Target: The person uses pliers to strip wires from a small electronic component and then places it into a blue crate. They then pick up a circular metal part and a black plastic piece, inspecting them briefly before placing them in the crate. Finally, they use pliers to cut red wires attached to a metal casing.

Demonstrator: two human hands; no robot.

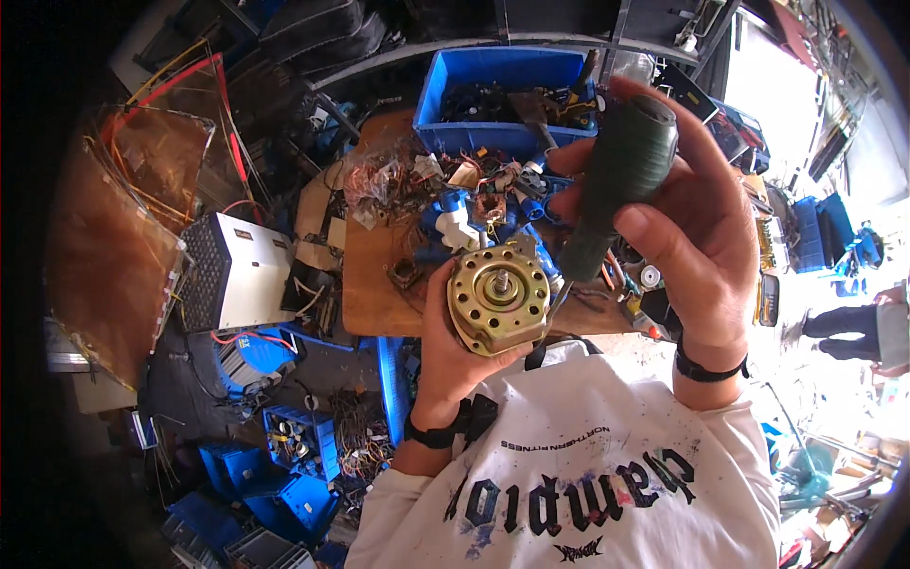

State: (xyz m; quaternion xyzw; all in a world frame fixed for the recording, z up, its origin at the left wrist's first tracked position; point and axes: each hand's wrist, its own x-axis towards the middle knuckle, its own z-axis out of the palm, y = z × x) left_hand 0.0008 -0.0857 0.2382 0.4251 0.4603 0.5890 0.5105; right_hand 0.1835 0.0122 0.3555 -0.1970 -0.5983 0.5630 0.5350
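Observation:
My left hand is wrapped round the side of a gold-coloured electric motor. Its round face, with a ring of holes and a short shaft in the centre, is turned up toward me. Raised above and to the right, my right hand grips a dark green cylindrical tool handle that looks wrapped in tape. The handle slants down toward the motor's right edge. What sits at its lower end is mostly hidden, and I cannot tell whether it touches the motor.
Behind the motor, a wooden table carries wires, copper coils and blue plastic parts. A blue bin full of dark parts stands at its far side. Left are a white metal box and blue crates. Another person is at far right.

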